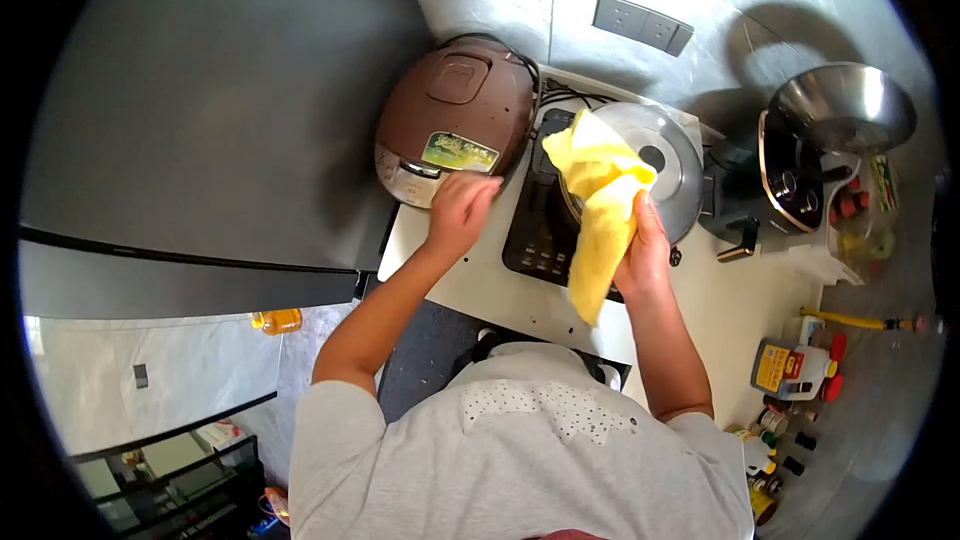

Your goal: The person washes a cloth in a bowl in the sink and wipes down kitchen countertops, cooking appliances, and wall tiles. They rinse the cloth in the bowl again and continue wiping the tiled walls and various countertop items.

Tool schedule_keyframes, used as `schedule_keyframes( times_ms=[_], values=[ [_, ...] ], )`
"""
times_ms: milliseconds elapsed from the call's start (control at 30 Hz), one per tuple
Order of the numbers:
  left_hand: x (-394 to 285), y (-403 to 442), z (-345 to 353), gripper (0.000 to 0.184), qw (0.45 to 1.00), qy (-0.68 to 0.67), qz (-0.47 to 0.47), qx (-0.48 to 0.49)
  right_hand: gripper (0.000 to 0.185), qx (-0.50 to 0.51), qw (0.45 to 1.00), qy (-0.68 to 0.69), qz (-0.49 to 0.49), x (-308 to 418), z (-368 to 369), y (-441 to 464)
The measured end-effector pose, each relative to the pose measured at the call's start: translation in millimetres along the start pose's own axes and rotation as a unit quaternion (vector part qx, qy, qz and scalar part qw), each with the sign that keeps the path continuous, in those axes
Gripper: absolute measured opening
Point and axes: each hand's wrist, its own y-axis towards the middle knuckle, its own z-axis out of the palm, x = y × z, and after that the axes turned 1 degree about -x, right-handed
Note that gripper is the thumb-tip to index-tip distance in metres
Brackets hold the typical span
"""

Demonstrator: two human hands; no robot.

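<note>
Right hand (645,258) grasping yellow cloth (605,205) over the pan lid (683,155), left hand (465,212) loosely curled at the rice cooker's (455,105) front, between cooker and bench (480,285) edge, refrigerator (220,90) close beside

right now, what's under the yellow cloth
The yellow cloth, in the right hand, overlaps the glass lid and black induction cooktop; whatever it covers can't be seen.

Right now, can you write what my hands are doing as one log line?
left hand: at front of rice cooker | right hand: holding yellow cloth | black cooktop: beside rice cooker
</note>
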Motion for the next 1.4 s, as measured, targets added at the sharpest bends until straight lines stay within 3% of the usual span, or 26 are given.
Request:
schedule_keyframes(
  times_ms=[133,167,233,367,433,500,567,633,700,767,833,900,933,967,1000,1033,1100,1167,1200,1233,1300,1333,1400],
  values=[
    [27,-83,-36,0.015,0.986,0.023,-0.160,-0.034,0.035,0.073,0.996,-0.025,-0.054,-29,33,40],
    [28,-91,-42,0.015,0.987,0.026,-0.159,-0.031,0.036,0.091,0.992,-0.043,-0.070,-42,35,54],
    [30,-101,-51,0.016,0.980,0.018,-0.192,-0.054,0.038,0.118,0.960,-0.176,-0.183,-61,52,65],
    [47,-97,-65,0.018,0.959,-0.080,-0.255,-0.097,0.043,0.140,0.973,-0.127,-0.134,-78,76,42],
    [21,-62,-75,0.027,0.971,-0.139,-0.170,-0.093,0.045,0.142,0.984,-0.067,-0.080,-88,91,23],
    [4,-24,-74,0.038,0.953,-0.215,-0.204,-0.066,0.046,0.135,0.989,-0.025,-0.060,-102,100,15],
    [-1,-9,-71,0.047,0.863,-0.410,-0.292,0.047,0.047,0.150,0.987,-0.023,-0.043,-119,96,17],
    [-24,12,-81,0.042,0.834,-0.428,-0.337,0.087,0.049,0.194,0.978,0.072,0.013,-128,90,18],
    [-22,12,-78,0.038,0.797,-0.446,-0.382,0.143,0.050,0.130,0.991,0.041,-0.004,-132,88,16],
    [-9,-5,-63,0.024,0.908,-0.330,-0.206,0.155,0.050,0.048,0.997,-0.013,-0.066,-131,84,14],
    [-34,5,-71,0.018,0.920,-0.362,-0.088,0.124,0.051,0.056,0.981,-0.096,-0.159,-133,66,17],
    [-44,16,-76,0.021,0.940,-0.320,0.052,0.104,0.053,0.004,0.959,-0.162,-0.231,-136,57,12],
    [-40,15,-73,0.021,0.939,-0.323,0.054,0.107,0.052,-0.084,0.954,-0.171,-0.232,-143,57,18],
    [-31,10,-66,0.022,0.941,-0.325,0.039,0.090,0.046,-0.057,0.939,-0.159,-0.298,-161,7,60],
    [-23,5,-59,0.023,0.942,-0.327,0.023,0.074,0.044,-0.046,0.802,-0.421,-0.422,-150,28,63],
    [-14,1,-50,0.024,0.953,-0.295,-0.053,0.048,0.043,-0.032,0.583,-0.640,-0.499,-141,55,64],
    [1,15,-44,0.028,0.970,-0.217,-0.101,-0.038,0.040,0.016,0.717,-0.628,-0.302,-148,75,86],
    [23,8,-50,0.034,0.989,-0.101,-0.103,-0.016,0.038,0.008,0.632,-0.703,-0.327,-172,46,117],
    [26,2,-63,0.038,0.997,-0.027,-0.076,-0.005,0.046,-0.010,0.593,-0.737,-0.325,-178,40,122],
    [32,-3,-68,0.038,0.997,-0.025,-0.075,-0.004,0.046,-0.011,0.594,-0.736,-0.325,-180,47,124],
    [48,-18,-73,0.039,0.985,-0.027,-0.114,-0.129,0.065,-0.098,0.521,-0.794,-0.297,-187,59,125],
    [61,-26,-72,0.039,0.984,-0.025,-0.121,-0.128,0.083,-0.087,0.501,-0.817,-0.271,-189,59,136],
    [84,-37,-71,0.037,0.980,0.034,-0.134,-0.144,0.084,-0.079,0.477,-0.835,-0.261,-187,64,146]
  ],
)
